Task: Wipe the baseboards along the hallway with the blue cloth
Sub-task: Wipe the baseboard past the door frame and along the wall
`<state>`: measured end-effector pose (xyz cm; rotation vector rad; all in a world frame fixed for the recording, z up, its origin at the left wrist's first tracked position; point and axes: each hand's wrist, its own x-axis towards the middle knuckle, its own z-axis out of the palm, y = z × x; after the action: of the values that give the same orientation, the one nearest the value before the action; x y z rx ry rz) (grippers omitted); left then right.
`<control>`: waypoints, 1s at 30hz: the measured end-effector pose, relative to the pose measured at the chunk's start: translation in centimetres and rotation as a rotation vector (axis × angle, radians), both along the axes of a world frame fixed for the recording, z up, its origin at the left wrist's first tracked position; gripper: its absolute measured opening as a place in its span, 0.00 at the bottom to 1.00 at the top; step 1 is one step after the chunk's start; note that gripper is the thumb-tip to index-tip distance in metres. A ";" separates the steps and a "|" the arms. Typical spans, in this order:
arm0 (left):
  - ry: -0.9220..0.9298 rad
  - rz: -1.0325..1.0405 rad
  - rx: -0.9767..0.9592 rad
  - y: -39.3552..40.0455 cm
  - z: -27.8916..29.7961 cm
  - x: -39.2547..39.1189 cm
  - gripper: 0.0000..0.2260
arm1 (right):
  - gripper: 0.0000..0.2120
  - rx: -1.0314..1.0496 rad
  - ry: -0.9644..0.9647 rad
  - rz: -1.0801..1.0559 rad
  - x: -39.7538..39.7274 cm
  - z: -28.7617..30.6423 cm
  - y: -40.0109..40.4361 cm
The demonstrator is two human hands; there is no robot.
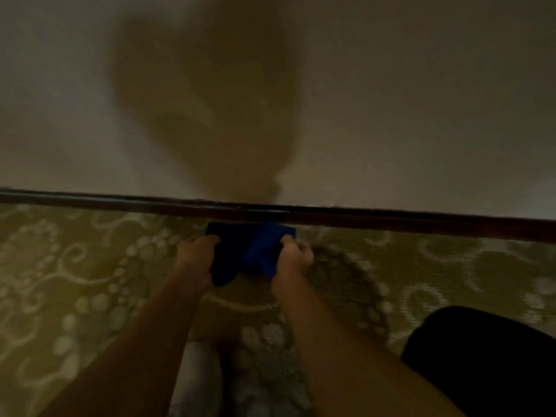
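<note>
Just below the dark baseboard [391, 219], over the patterned carpet [90, 266], we grip the blue cloth [255, 251] with left hand [197, 257] and right hand [293, 255], apparently bunched between them.

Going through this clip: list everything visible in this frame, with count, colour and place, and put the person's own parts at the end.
cloth: 1, blue, held just in front of the baseboard, above the carpet, frame centre
baseboard: 1, dark brown, runs across the frame where wall meets floor
wall: 1, pale beige, upper half, with a blurred shadow on it
carpet: 1, olive green with pale swirl and dot pattern, lower half
dark shape: 1, black, bottom right corner; cannot tell what it is
pale shape: 1, whitish, bottom centre; too blurred to identify
left hand: 1, grips the cloth's left end
right hand: 1, grips the cloth's right end
</note>
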<state>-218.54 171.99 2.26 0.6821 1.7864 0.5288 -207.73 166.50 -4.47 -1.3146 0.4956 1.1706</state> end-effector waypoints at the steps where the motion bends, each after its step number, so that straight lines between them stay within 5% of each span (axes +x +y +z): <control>1: 0.006 -0.026 -0.015 0.2 -0.9 -0.7 0.19 | 0.06 -0.013 -0.004 0.042 -1.1 -1.0 -0.2; 2: -0.010 -0.038 -0.035 0.5 -2.4 -1.7 0.21 | 0.03 -0.036 0.001 0.084 -2.2 -1.7 -0.8; 5: -0.086 -0.013 -0.097 0.9 -6.4 -2.6 0.21 | 0.19 0.000 0.059 0.122 -4.1 -5.1 -2.2; 8: -0.288 0.002 -0.180 1.6 -10.6 -3.4 0.22 | 0.12 0.022 -0.019 0.191 -4.6 -6.6 -2.2; 12: -0.366 0.071 -0.175 2.5 -14.2 -4.1 0.16 | 0.17 0.018 -0.069 0.191 -5.1 -6.9 -1.0; 18: -0.485 -0.018 -0.418 4.6 -17.2 -6.2 0.35 | 0.22 -0.095 -0.090 0.160 -5.6 -6.7 -0.5; 26: -0.512 -0.044 -0.458 5.0 -15.7 -6.5 0.31 | 0.12 -0.158 -0.112 0.047 -6.2 -5.3 0.8; 30: -0.472 -0.129 -0.378 4.9 -15.9 -6.2 0.17 | 0.13 -0.226 -0.193 0.033 -6.6 -6.2 0.8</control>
<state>-224.72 176.86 -13.60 0.3664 1.3349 0.2275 -214.38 167.34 -10.70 -1.6181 0.4761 1.0234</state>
